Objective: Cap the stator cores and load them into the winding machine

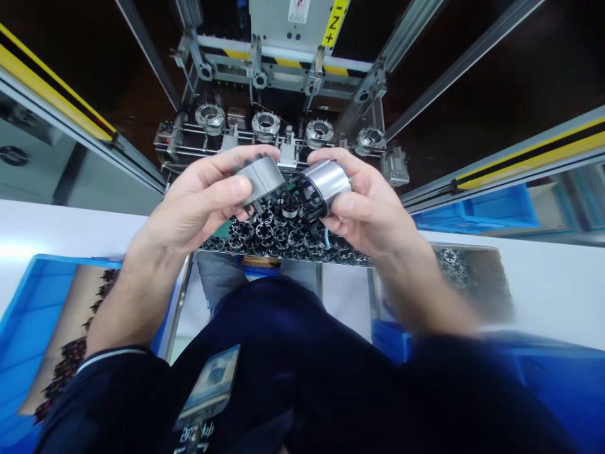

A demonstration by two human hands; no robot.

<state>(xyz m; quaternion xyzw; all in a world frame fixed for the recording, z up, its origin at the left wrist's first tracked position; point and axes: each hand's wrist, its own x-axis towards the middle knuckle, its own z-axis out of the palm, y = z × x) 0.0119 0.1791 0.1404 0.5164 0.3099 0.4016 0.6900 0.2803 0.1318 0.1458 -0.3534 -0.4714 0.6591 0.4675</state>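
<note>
Left hand (196, 202) pinches left stator (263, 181), right hand (378, 205) right stator (333, 178); my worry: thumb slip, drop onto six-o'clock slotted rings (289, 214).

Factory workshop, most likely assembly station. Far: grey machine (274, 25) with row of ring-shaped metal fixtures (266, 135), black-and-yellow hazard stripes (288, 62), yellow lettered label (334, 24). Frame rails (61, 90) with yellow strips slant along left and right. Middle: heap of many alike ring-shaped parts (278, 236). Left: blue plastic bin (42, 299), small dark parts (66, 372) in bulk. Right: more blue bins (501, 208), white worktop (548, 271). Near: badge (215, 378) on dark clothing (302, 353).
</note>
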